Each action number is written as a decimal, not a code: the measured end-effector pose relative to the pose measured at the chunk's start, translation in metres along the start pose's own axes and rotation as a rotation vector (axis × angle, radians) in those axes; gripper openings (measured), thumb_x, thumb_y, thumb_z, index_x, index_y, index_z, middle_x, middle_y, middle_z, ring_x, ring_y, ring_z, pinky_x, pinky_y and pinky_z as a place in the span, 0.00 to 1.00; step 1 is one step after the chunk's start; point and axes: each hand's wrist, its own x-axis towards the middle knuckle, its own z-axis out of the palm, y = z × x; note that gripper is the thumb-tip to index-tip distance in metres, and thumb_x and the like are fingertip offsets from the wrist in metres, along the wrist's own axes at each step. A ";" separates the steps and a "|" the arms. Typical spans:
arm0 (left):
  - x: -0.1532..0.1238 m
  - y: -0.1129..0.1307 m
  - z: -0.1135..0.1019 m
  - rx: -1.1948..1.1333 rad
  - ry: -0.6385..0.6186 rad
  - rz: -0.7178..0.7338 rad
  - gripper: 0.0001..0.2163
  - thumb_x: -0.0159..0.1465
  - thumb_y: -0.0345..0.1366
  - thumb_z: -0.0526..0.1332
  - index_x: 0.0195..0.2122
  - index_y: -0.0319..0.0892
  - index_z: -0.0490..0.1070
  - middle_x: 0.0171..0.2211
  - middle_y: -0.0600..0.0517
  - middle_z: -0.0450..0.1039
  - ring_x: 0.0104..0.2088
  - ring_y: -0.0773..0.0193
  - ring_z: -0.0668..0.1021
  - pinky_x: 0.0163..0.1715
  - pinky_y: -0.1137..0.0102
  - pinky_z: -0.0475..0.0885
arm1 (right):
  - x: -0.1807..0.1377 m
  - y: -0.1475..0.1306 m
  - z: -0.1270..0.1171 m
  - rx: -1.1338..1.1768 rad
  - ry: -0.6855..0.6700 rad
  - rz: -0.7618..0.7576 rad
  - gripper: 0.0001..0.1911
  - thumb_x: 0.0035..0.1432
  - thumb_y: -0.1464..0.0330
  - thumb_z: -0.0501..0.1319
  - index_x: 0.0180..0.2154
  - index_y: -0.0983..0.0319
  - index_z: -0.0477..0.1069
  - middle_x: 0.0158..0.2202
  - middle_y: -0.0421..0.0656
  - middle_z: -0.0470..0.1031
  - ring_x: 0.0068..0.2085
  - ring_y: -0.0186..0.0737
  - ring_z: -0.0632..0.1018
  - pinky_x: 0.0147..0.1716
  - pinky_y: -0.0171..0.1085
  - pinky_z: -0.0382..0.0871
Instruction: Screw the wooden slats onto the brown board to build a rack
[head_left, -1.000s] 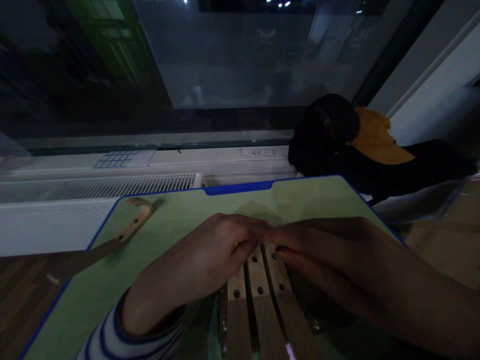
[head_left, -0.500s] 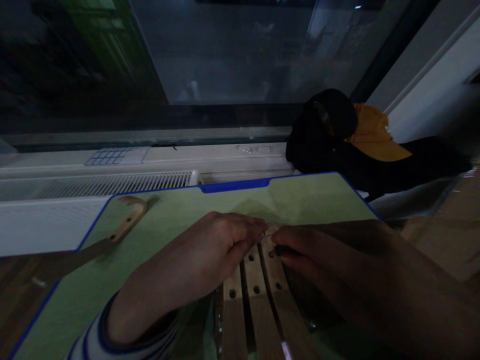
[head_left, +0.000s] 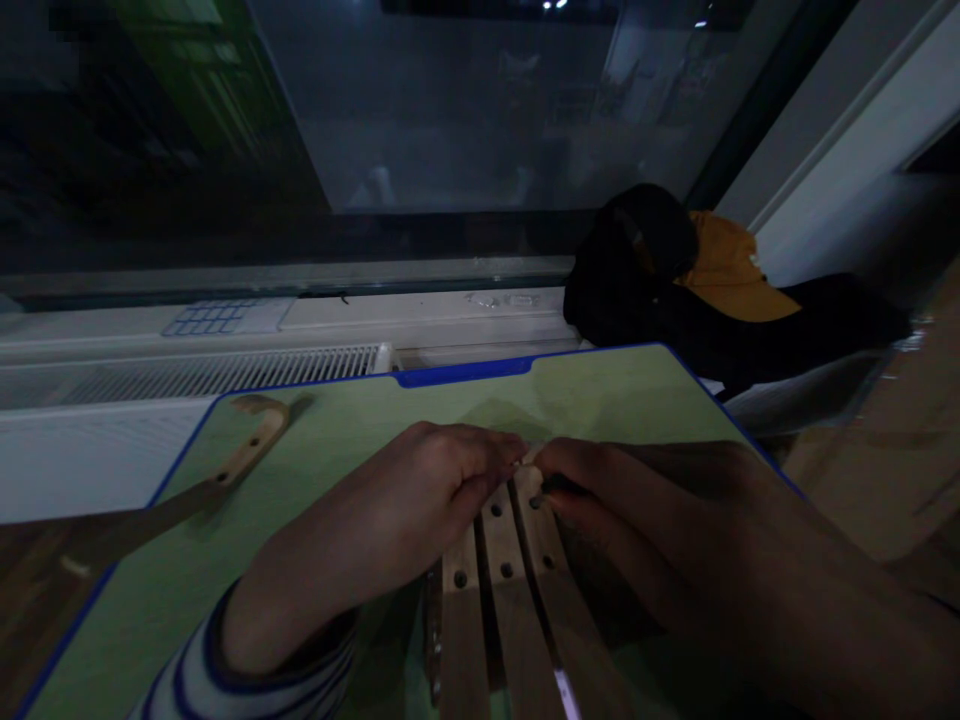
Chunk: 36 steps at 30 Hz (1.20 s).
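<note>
Three pale wooden slats (head_left: 507, 600) with round holes lie side by side, running from the bottom edge up toward the table's middle. My left hand (head_left: 420, 505) comes over them from the left, its fingers closed on their far end and hiding the left slat's tip. From the right, my right hand (head_left: 645, 520) pinches the far end of the right-hand slat, a finger and thumb beside its upper hole. Anything small between those fingers is hidden. Clear plastic (head_left: 433, 640) shows along the slats' left side. A separate wooden piece with a hooked end (head_left: 255, 442) lies at the left.
The green tabletop (head_left: 345, 420) has a blue rim and a blue handle recess (head_left: 465, 373) at its far edge. Beyond it are a white radiator (head_left: 225, 372) and a windowsill (head_left: 420, 312). Dark clothing (head_left: 607, 290) and a mustard cap (head_left: 731, 275) lie at the right.
My right finger and thumb have shifted slightly at the slat's end, and the dark gap between them no longer shows. The left hand keeps its hold. The view has turned a little.
</note>
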 end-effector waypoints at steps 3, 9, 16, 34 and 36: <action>0.000 0.000 0.001 -0.019 -0.003 -0.001 0.10 0.66 0.31 0.52 0.35 0.45 0.73 0.34 0.57 0.76 0.35 0.68 0.78 0.38 0.76 0.71 | 0.002 -0.002 0.001 0.058 0.028 0.008 0.15 0.60 0.73 0.53 0.49 0.55 0.60 0.37 0.37 0.76 0.30 0.35 0.76 0.32 0.34 0.69; 0.001 -0.001 0.000 0.008 0.009 0.015 0.11 0.66 0.30 0.52 0.39 0.46 0.74 0.34 0.58 0.77 0.34 0.69 0.78 0.36 0.76 0.70 | 0.003 -0.003 0.004 0.057 0.032 0.010 0.17 0.61 0.72 0.54 0.51 0.55 0.60 0.39 0.37 0.77 0.33 0.35 0.77 0.31 0.35 0.69; 0.001 -0.004 0.000 0.068 0.014 0.050 0.12 0.65 0.29 0.53 0.45 0.47 0.73 0.39 0.56 0.78 0.39 0.67 0.78 0.39 0.75 0.71 | 0.007 0.001 0.005 0.095 0.061 -0.006 0.13 0.64 0.65 0.51 0.49 0.58 0.63 0.42 0.40 0.76 0.40 0.38 0.77 0.38 0.38 0.69; 0.002 0.000 0.002 0.175 0.000 0.077 0.14 0.66 0.28 0.50 0.48 0.44 0.70 0.41 0.52 0.77 0.42 0.64 0.77 0.44 0.70 0.69 | 0.000 0.000 0.006 0.142 0.046 -0.021 0.18 0.64 0.69 0.51 0.55 0.57 0.59 0.47 0.41 0.75 0.42 0.39 0.78 0.40 0.38 0.71; 0.002 0.000 0.003 0.179 -0.001 0.059 0.14 0.66 0.29 0.50 0.47 0.43 0.71 0.39 0.51 0.77 0.40 0.63 0.78 0.42 0.70 0.70 | 0.000 -0.001 0.009 0.107 0.062 -0.012 0.17 0.64 0.68 0.51 0.54 0.57 0.59 0.47 0.42 0.76 0.42 0.39 0.78 0.40 0.38 0.71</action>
